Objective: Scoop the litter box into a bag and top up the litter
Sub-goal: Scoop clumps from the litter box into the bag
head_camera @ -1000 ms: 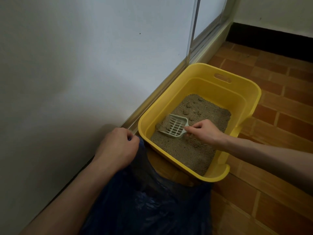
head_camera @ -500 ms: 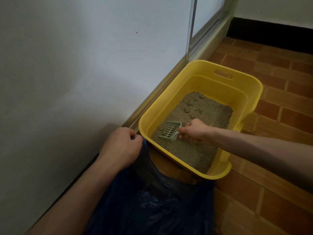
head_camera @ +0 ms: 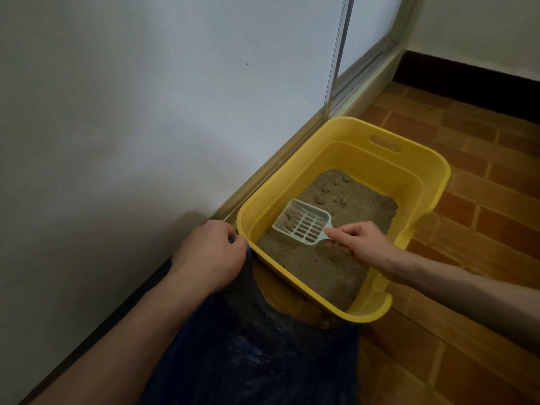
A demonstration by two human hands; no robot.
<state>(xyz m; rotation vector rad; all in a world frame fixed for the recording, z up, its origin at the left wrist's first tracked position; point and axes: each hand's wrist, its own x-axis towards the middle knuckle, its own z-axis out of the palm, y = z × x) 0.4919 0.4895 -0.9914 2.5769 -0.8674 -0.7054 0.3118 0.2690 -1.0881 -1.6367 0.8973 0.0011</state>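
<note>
I see the yellow litter box point(head_camera: 410, 168) on the floor against the wall, at about 1 o'clock from the dark bag point(head_camera: 248, 355). My right hand point(head_camera: 362, 241) pinches the scoop point(head_camera: 302, 222) handle (some clumps lie inside it) above the litter point(head_camera: 321, 267). My left hand point(head_camera: 210, 255) grips the bag edge.

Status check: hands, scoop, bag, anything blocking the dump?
Left hand grips bag rim. Right hand holds scoop, clumps aboard, over litter in yellow box. Path to bag clear.
</note>
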